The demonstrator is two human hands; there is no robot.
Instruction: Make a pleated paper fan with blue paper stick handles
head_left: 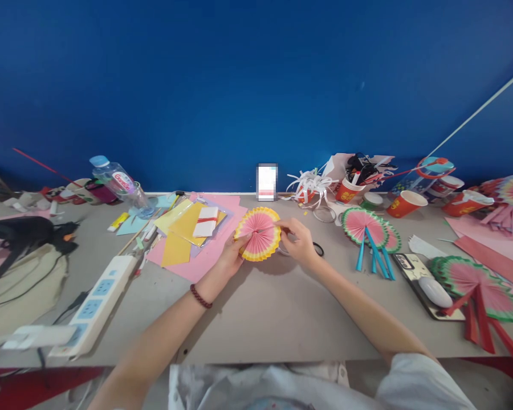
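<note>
A round pleated paper fan [263, 233], pink in the middle with a yellow zigzag rim, is held up over the table, facing me. My left hand [235, 250] grips it at the lower left, thumb on the front near the centre. At its right edge my right hand [297, 236] is closed, thumb and fingertips pinching the rim. Behind the right hand lies a dark-handled pair of scissors [318, 249], mostly covered. To the right rest pink-and-green paper fans [361, 225] with blue strips.
Yellow card sheets [177, 247] lie on pink paper left of the hands. Nearer me is a power strip [100, 304]; behind it a plastic bottle [122, 182] leans. A phone [267, 183] stands against the blue wall. Rightward are paper cups [406, 204] and a white mouse [435, 291].
</note>
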